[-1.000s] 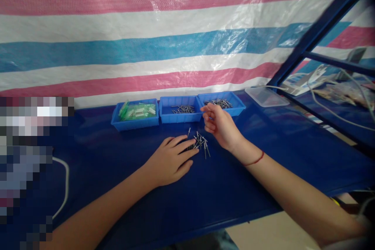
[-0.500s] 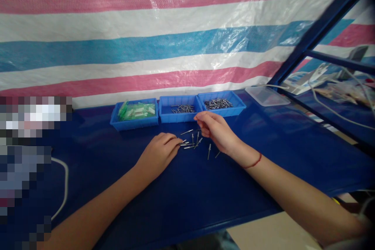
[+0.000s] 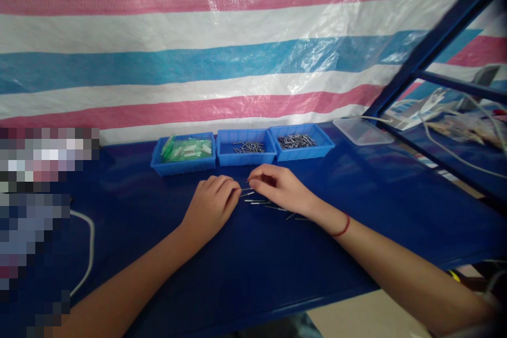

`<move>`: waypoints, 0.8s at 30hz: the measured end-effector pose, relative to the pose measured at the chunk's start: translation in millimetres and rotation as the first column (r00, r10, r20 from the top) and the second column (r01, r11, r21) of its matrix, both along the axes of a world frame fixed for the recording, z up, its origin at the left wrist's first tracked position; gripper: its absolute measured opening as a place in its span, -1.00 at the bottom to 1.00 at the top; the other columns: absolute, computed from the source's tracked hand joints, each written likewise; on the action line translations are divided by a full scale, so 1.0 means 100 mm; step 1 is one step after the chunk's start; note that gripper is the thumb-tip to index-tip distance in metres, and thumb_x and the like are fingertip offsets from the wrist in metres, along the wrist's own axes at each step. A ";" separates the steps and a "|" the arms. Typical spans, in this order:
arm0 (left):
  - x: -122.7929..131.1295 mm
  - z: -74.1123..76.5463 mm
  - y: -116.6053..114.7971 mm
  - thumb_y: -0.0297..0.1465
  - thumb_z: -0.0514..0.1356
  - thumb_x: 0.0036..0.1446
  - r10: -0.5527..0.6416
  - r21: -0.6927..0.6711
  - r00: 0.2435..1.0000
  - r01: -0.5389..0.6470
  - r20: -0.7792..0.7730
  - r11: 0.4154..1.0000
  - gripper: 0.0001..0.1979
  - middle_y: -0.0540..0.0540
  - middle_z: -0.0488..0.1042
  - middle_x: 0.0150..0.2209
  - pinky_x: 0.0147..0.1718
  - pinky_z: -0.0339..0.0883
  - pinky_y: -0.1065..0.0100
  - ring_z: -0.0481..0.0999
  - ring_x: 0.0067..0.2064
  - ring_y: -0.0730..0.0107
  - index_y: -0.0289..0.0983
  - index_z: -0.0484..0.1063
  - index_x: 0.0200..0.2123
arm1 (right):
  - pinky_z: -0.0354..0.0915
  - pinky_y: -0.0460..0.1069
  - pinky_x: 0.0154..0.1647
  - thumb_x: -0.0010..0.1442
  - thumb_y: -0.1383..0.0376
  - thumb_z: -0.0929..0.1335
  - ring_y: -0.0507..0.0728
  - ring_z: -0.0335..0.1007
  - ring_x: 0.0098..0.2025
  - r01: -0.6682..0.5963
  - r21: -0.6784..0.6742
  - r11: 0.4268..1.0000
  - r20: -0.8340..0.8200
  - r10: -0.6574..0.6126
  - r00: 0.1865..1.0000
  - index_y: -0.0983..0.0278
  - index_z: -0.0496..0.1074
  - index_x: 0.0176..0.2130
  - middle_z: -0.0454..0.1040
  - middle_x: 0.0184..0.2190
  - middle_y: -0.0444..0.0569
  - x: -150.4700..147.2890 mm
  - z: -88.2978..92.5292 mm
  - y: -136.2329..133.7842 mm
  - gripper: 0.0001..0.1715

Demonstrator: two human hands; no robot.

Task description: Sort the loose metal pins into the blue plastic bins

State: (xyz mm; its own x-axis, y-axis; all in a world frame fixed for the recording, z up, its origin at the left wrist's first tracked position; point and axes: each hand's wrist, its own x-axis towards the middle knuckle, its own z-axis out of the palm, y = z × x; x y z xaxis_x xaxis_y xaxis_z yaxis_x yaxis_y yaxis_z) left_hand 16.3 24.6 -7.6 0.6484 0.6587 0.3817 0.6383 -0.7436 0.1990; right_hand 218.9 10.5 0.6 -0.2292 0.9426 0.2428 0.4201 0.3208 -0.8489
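My left hand (image 3: 214, 203) rests on the blue table with its fingers closed on blind rivets, whose thin ends stick out past thumb and forefinger. Close beside it, my right hand (image 3: 283, 187) curls in a pinch, thumb and forefinger meeting at the end of a blind rivet (image 3: 246, 189) between the two hands. Below my right hand, several loose blind rivets (image 3: 257, 202) lie on the table, partly hidden by its palm. Behind the hands, a blue bin (image 3: 246, 159) holds some rivets, and the blue bin to its right (image 3: 304, 154) holds a fuller pile.
A third blue bin (image 3: 184, 168) at the left contains green-and-white plastic packets. A clear plastic lid (image 3: 362, 132) lies at the back right, near a blue metal frame (image 3: 431, 47). A white cable (image 3: 92, 243) curves at the left. Striped sheeting (image 3: 198, 68) hangs behind.
My right hand has moved left and down, from in front of the bins to beside my left hand. The loose rivets lie differently. My left hand stays nearly in place.
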 end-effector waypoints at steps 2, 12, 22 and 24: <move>0.00 0.00 0.00 -0.38 0.01 0.29 0.017 -0.033 0.999 -0.015 0.050 0.999 -0.83 -0.08 0.47 -0.28 -0.25 0.19 0.26 0.41 -0.23 0.31 -0.28 0.36 -0.28 | 0.17 -0.07 -0.41 0.14 0.30 0.33 0.02 0.26 -0.44 -0.067 0.091 0.994 0.101 0.058 0.993 0.27 0.49 -0.35 0.43 -0.44 -0.09 -0.03 0.00 -0.03 -0.87; 0.00 0.03 -0.02 -0.33 0.14 0.20 0.112 -0.276 0.919 -0.004 0.378 0.961 -0.90 0.00 0.50 -0.33 -0.28 0.32 0.37 0.47 -0.30 0.41 -0.23 0.39 -0.25 | 0.22 -0.04 -0.38 0.23 0.20 0.31 0.06 0.33 -0.38 -0.098 0.094 0.991 0.019 0.097 0.995 0.22 0.51 -0.25 0.48 -0.36 -0.04 -0.11 -0.09 -0.08 -0.79; -0.01 0.02 -0.04 -0.37 0.13 0.21 0.146 -0.311 0.884 -0.001 0.444 0.950 -0.90 0.03 0.49 -0.37 -0.32 0.30 0.42 0.44 -0.35 0.46 -0.24 0.42 -0.30 | 0.18 -0.07 -0.42 0.23 0.23 0.30 0.02 0.27 -0.43 -0.082 0.051 0.995 0.030 0.080 0.996 0.25 0.52 -0.21 0.46 -0.38 -0.05 -0.11 -0.02 -0.10 -0.77; -0.01 0.02 -0.04 -0.37 0.13 0.21 0.144 -0.298 0.884 -0.005 0.446 0.954 -0.90 0.02 0.50 -0.36 -0.33 0.31 0.41 0.45 -0.35 0.45 -0.24 0.42 -0.29 | 0.18 -0.06 -0.41 0.23 0.23 0.29 0.03 0.29 -0.42 -0.074 0.044 0.996 0.030 0.073 0.997 0.25 0.52 -0.25 0.46 -0.38 -0.05 -0.10 -0.05 -0.10 -0.77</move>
State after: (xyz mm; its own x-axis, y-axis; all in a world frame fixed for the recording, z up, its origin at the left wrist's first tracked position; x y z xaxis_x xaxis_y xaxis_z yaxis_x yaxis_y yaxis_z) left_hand 15.7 20.8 -5.3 0.3909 0.8218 0.4146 0.4744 -0.5659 0.6743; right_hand 208.7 0.9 -4.0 -0.3051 0.9112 0.2769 0.4176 0.3893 -0.8210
